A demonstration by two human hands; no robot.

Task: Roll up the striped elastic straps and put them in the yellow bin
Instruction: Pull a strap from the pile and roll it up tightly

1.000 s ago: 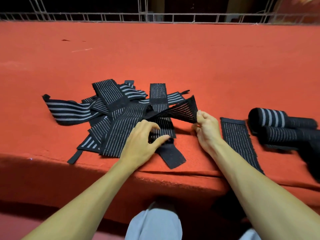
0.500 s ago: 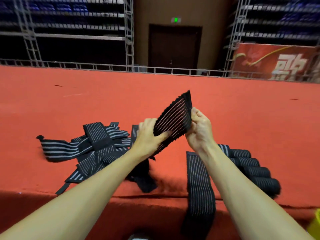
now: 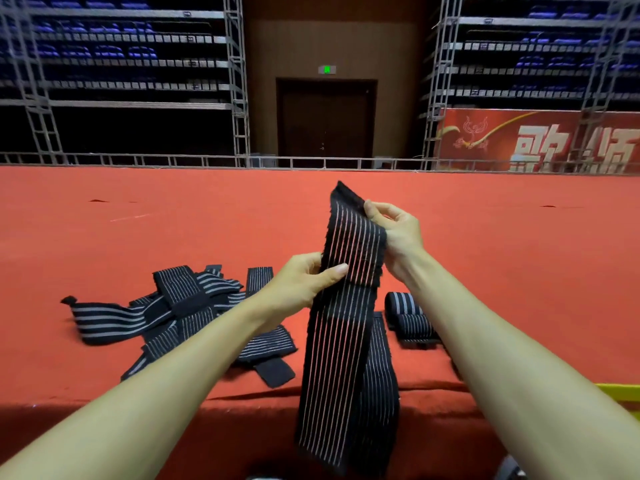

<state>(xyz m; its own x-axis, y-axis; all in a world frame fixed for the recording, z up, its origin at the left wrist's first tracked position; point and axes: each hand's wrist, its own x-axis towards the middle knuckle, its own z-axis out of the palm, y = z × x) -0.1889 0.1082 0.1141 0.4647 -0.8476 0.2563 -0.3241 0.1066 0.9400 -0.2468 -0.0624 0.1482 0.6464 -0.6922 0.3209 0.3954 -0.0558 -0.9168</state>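
Both hands pinch striped strap: right hand (image 3: 398, 233) top end, left hand (image 3: 304, 285) mid-length. Risk: dangling tail skews roll, loose coil.

We saw both hands on one striped strap (image 3: 346, 327) — right hand (image 3: 398, 233) pinched its top edge, left hand (image 3: 304, 285) gripped mid-length. Loose straps (image 3: 180, 306) lay left, rolled straps (image 3: 408, 317) right — yellow bin (image 3: 620, 393) at the edge.
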